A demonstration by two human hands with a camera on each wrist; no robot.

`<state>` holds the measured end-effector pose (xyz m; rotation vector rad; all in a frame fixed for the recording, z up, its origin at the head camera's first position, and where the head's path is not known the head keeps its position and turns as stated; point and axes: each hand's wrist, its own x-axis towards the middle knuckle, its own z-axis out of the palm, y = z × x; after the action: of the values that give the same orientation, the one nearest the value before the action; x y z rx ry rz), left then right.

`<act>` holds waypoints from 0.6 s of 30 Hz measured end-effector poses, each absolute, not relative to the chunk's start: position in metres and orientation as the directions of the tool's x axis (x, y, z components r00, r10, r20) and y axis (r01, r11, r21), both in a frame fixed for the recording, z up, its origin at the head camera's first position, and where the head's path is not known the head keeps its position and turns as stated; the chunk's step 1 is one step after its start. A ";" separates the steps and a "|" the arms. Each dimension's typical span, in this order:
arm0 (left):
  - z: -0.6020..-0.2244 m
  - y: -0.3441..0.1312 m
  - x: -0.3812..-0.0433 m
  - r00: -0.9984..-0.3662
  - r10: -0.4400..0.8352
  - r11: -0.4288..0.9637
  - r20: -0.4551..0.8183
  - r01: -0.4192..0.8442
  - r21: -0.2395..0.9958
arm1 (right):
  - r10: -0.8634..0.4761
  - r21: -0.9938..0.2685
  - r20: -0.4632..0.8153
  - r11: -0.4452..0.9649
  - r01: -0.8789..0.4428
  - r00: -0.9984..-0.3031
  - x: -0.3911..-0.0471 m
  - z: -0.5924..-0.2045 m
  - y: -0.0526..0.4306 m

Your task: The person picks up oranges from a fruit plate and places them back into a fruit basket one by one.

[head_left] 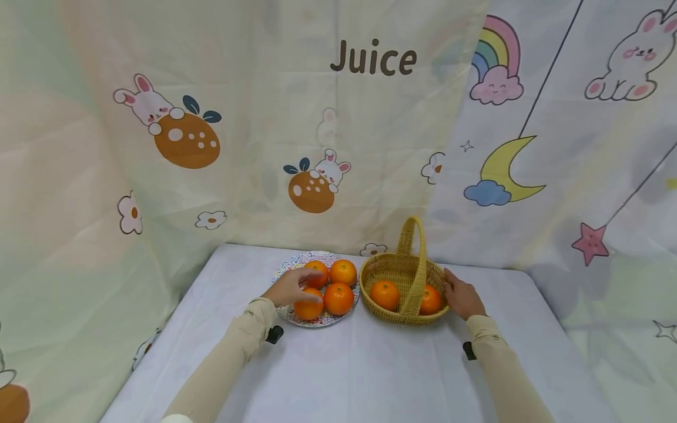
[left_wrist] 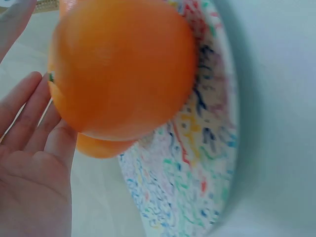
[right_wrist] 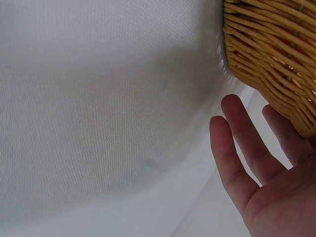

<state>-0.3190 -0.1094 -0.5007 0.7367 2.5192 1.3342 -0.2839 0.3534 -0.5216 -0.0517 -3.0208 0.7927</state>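
Observation:
Beside the front-left orange [head_left: 308, 305] on the speckled plate [head_left: 294, 322], my left hand [head_left: 288, 288] has its fingers spread and its thumb apart. In the left wrist view the palm [left_wrist: 34, 187] faces that orange [left_wrist: 126, 69], fingers straight along its side, with no grip seen. More oranges sit on the plate behind and beside it. My right hand [head_left: 465, 295] holds the right rim of the wicker basket [head_left: 388, 267]. In the right wrist view several fingers [right_wrist: 247, 133] extend loosely outside the woven wall [right_wrist: 276, 59]; the thumb is hidden. Inside the basket lie two oranges [head_left: 385, 295].
The basket's tall arched handle [head_left: 422, 258] rises over its middle. Plate and basket stand side by side near the back of the white-covered table [head_left: 370, 376]. A printed cloth backdrop [head_left: 254, 117] hangs close behind and at both sides.

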 end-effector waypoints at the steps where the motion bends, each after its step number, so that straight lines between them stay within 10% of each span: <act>1: -0.503 -0.111 -0.318 -0.857 0.512 0.471 0.063 0.341 0.814 | 0.036 -0.490 0.006 0.871 0.029 -0.999 -0.284 -0.522 0.354; 18: -0.541 -0.125 -0.308 -0.888 0.458 0.543 0.048 0.323 0.776 | 0.028 -0.505 0.040 0.863 0.004 -0.999 -0.279 -0.517 0.353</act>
<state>-0.3080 -0.1249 -0.5405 0.6675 2.6155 1.2648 -0.2791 0.3526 -0.5173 -0.0250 -2.9883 0.8092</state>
